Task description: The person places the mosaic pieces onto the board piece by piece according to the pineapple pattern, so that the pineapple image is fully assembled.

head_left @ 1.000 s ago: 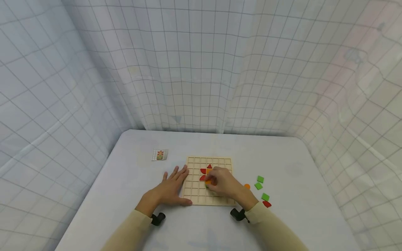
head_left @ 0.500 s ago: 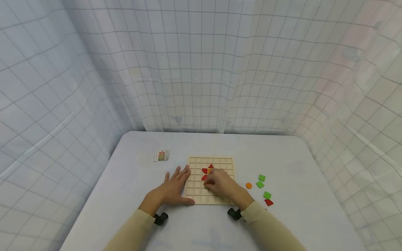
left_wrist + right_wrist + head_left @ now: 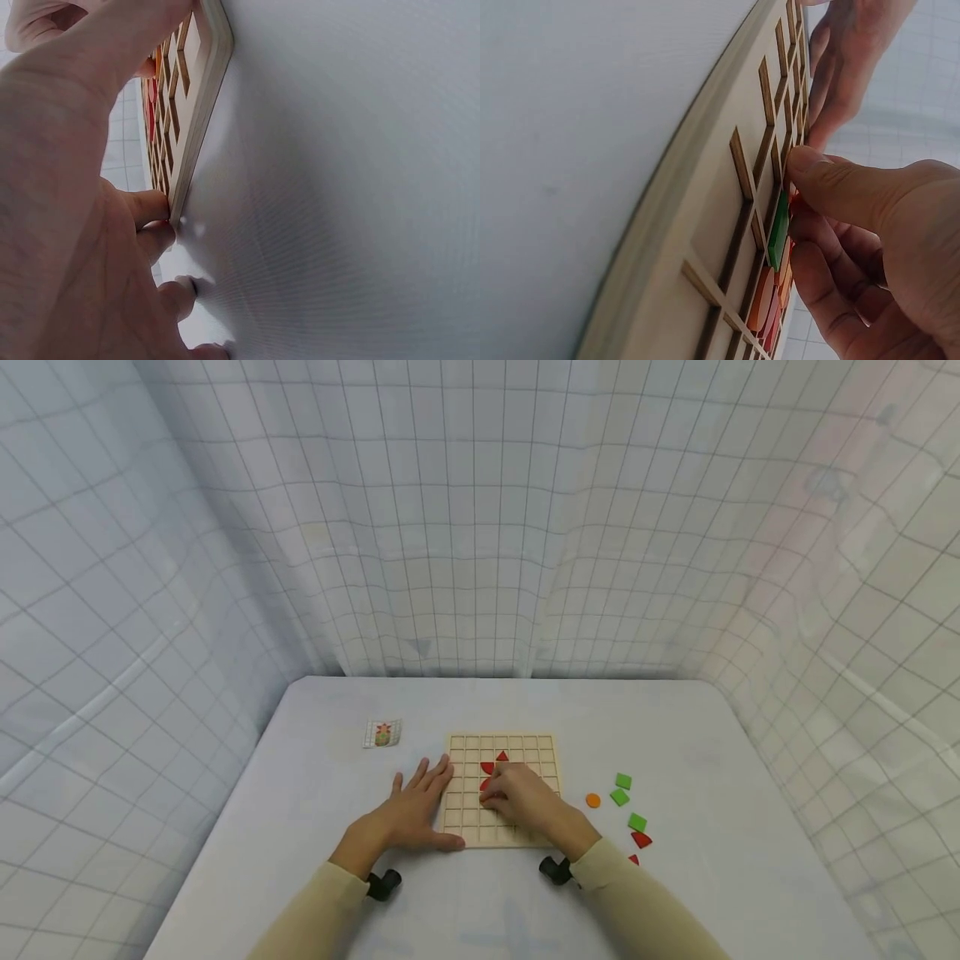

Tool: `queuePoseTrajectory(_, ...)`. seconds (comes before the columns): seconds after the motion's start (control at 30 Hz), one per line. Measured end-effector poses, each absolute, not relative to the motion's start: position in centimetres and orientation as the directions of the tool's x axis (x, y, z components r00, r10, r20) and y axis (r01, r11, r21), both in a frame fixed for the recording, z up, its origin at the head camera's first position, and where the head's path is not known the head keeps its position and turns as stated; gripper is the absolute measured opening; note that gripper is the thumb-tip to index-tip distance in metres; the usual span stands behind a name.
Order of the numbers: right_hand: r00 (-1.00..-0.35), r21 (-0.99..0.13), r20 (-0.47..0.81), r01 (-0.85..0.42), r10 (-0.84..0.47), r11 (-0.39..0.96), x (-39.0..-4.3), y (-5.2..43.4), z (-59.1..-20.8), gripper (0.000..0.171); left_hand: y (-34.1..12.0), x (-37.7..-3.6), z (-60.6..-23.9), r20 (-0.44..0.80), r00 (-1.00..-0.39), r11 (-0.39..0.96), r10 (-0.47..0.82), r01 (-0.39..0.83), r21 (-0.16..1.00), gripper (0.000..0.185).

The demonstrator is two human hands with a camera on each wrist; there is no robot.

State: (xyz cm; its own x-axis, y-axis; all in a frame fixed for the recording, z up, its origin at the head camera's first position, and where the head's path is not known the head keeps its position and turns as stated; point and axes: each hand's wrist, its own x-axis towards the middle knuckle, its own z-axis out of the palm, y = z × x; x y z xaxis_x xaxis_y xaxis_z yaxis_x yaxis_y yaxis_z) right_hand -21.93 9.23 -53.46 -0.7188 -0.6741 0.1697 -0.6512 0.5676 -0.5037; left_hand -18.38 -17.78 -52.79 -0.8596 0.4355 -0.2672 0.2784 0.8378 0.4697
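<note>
My left hand (image 3: 412, 814) lies with fingers spread along the left side of the wooden grid board (image 3: 461, 818), its thumb at the front left corner. My right hand (image 3: 525, 797) is over the middle of the board, thumb and fingers pinching a small orange round piece mostly hidden by the fingertips. Just behind them, a red quarter-round piece (image 3: 487, 767) and a red triangle (image 3: 502, 756) sit in the grid. In the right wrist view a green square (image 3: 778, 232) and an orange round piece (image 3: 762, 298) lie in the cells beside my fingers.
Right of the board lie an orange disc (image 3: 593, 800), several green squares (image 3: 637, 822) and a red piece (image 3: 641, 839). Another red piece (image 3: 633, 860) is partly behind the right sleeve. A small pattern card (image 3: 382, 733) lies at the back left. White gridded curtains surround the table.
My right hand has shifted slightly left over the board, carrying the orange piece from the green square towards the cell at its left. My left hand stays at the board's edge.
</note>
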Motion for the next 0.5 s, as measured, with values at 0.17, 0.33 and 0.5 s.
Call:
queuePoseTrajectory(0.17,-0.73,-0.519,0.18,-0.64,-0.659,0.567,-21.8,9.3,-53.5,0.007,-17.7,-18.4,-52.8,-0.266,-0.859,0.84,0.437,0.284,0.463,0.135)
queuePoseTrajectory(0.33,-0.744,-0.52,0.204,-0.633,-0.636,0.574,-21.4,10.0,-53.2,0.008,-17.7,-18.3,-52.5,-0.273,-0.858,0.842,0.436,0.281,0.461,0.134)
queuePoseTrajectory(0.5,-0.783,-0.514,0.217,-0.6,-0.583,0.613,-21.0,11.2,-52.7,0.011,-17.6,-18.3,-52.5,-0.28,-0.859,0.842,0.429,0.268,0.468,0.135)
